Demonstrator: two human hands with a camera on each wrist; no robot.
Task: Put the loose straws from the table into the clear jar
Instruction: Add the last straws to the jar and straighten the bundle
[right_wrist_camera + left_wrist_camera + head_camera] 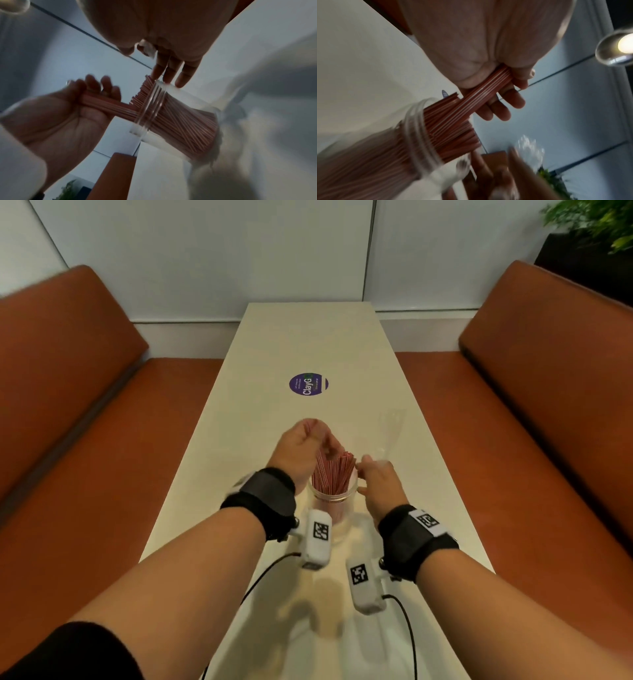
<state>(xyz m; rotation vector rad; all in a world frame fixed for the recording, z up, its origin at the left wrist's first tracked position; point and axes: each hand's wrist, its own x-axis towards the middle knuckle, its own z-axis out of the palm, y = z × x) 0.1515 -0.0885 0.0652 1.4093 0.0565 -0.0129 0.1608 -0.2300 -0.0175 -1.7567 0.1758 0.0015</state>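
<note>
- Red-and-white striped straws (pixel 334 474) are the thing in play: a dense bundle already stands in the clear jar (pixel 331 501), tops fanned out above the rim, and a smaller bunch (pixel 485 93) is wrapped in the left hand (pixel 301 453), fingers and thumb curled round its upper part
- The held bunch points down and toward the jar mouth; in the right wrist view its lower ends have already crossed the threaded rim (pixel 150 106) and sit among the packed straws, so its long axis runs roughly in line with the jar's own axis, slightly tilted
- The left hand sits above and just to the far-left of the mouth, so I judge the coming move to be a short push down along that axis, then letting go
- The right hand (pixel 378 484) is just beside the jar's right side, three fingers (pixel 173 70) straight and close together, their tips at or touching the rim; thumb and forefinger seem to pinch a scrap of clear plastic film (pixel 147 47), though blur makes that uncertain
- What stands in the way is the crowd of straws already inside: the mouth looks nearly full, so the new ends could catch on standing tops
- Round about: a pale table (pixel 260 371) with a purple round sticker (pixel 308 384), a faint clear wrapper (pixel 390 433) lying beyond the right hand, and orange benches (pixel 85 405) on either side
- No loose straws show on the tabletop
</note>
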